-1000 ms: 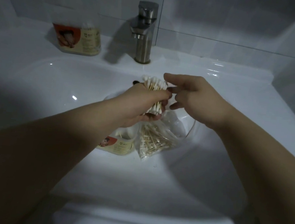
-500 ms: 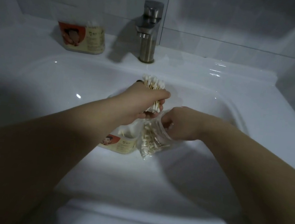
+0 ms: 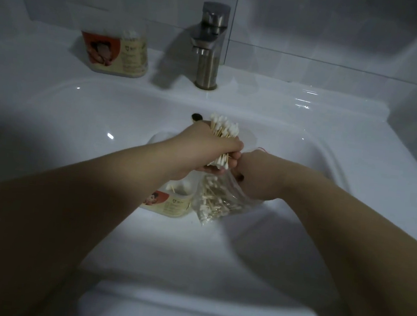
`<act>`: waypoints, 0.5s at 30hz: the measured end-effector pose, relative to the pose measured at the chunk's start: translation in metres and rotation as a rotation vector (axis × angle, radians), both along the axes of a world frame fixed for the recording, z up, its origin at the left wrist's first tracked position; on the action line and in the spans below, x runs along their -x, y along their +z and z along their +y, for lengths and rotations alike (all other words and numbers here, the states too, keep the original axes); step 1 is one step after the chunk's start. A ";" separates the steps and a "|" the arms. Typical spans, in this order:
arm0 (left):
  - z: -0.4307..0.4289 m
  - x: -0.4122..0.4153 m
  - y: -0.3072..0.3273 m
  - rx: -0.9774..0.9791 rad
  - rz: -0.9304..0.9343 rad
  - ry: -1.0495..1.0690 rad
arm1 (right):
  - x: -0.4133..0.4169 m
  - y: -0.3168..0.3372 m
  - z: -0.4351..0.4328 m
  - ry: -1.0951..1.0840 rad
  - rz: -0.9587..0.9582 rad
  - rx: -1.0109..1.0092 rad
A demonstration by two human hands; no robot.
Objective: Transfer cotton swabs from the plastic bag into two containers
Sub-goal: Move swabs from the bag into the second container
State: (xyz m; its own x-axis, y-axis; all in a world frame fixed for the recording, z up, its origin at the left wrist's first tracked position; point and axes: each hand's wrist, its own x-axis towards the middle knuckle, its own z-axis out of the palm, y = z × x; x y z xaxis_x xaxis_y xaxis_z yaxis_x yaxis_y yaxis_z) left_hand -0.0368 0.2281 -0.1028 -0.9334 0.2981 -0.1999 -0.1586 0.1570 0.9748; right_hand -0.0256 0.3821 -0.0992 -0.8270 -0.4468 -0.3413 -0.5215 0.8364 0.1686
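Observation:
My left hand (image 3: 209,152) grips a thick bundle of cotton swabs (image 3: 223,129) over the middle of the white sink basin (image 3: 75,127); white tips stick out above and below the fist. Right beside it, my right hand (image 3: 257,175) reaches into the mouth of the clear plastic bag (image 3: 219,202), which lies in the basin with several swabs inside. Its fingers are curled in the bag, and what they hold is hidden. One labelled container (image 3: 171,201) sits in the basin under my left wrist, partly hidden. A second labelled container (image 3: 115,52) stands on the counter at the back left.
A metal faucet (image 3: 211,46) rises at the back centre, just beyond the hands. The overflow hole (image 3: 196,116) shows on the basin's far wall. Tiled walls close in behind and to the right.
My right hand dropped from beside the bundle's top down into the plastic bag and now sits deeper in it. My left hand kept hold of the swab bundle in roughly the same place.

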 end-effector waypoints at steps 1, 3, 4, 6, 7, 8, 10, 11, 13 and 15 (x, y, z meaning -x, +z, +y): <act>0.000 0.000 -0.001 0.003 0.006 0.014 | 0.000 -0.001 0.000 0.001 0.010 0.018; 0.000 0.001 -0.001 0.015 0.019 0.038 | -0.001 -0.003 0.000 -0.010 0.024 0.055; 0.000 0.001 -0.001 0.023 0.026 0.041 | -0.002 -0.004 0.001 -0.026 0.025 0.080; 0.000 0.001 -0.001 0.029 0.033 0.035 | -0.002 -0.002 0.001 -0.060 0.022 0.153; 0.001 0.001 0.000 0.027 0.036 0.030 | -0.002 0.001 0.002 -0.081 0.014 0.187; 0.000 0.002 0.000 0.026 0.039 0.027 | -0.002 0.004 0.003 -0.113 -0.004 0.221; 0.000 0.003 0.000 0.036 0.049 0.030 | -0.002 0.010 0.006 -0.196 -0.055 0.298; -0.001 0.003 0.000 0.056 0.064 0.032 | -0.002 0.012 0.007 -0.233 -0.072 0.338; -0.001 0.004 -0.002 0.138 0.118 0.038 | -0.002 0.016 0.009 -0.289 -0.091 0.413; -0.002 0.006 -0.004 0.236 0.188 0.045 | -0.001 0.018 0.012 -0.326 -0.086 0.470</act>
